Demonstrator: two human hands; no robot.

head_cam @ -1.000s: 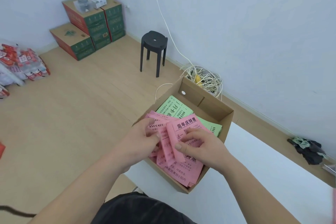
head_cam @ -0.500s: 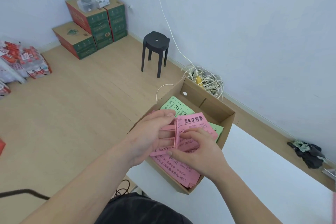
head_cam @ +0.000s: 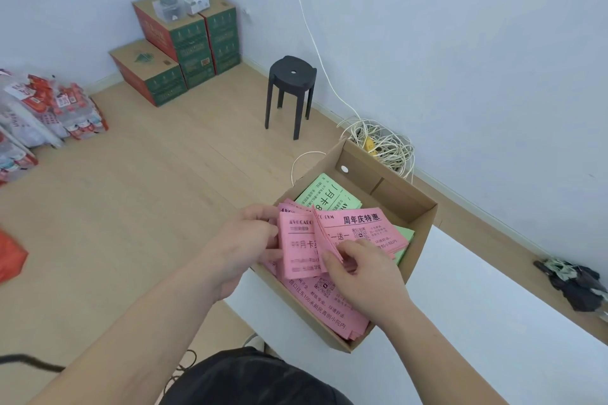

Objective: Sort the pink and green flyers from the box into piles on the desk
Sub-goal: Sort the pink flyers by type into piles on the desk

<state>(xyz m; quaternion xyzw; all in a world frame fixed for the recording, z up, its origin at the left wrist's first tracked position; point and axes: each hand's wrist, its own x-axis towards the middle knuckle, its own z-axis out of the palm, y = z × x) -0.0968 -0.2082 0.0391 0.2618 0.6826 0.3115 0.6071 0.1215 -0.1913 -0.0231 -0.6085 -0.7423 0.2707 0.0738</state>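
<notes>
While a fanned bundle of pink flyers (head_cam: 297, 250) is gripped at its left edge by the left hand (head_cam: 241, 240), one sheet is pinched by the right hand (head_cam: 360, 270). "AVOCADO GYM" and "周年庆特惠" can be read on them. Green flyers (head_cam: 329, 196) are seen behind, inside the cardboard box (head_cam: 424, 233), which is set on the white desk (head_cam: 493, 322).

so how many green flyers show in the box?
2: one green flyer at the box's far end, another peeking from under the pink flyers by its right wall. More may be hidden underneath.
</notes>
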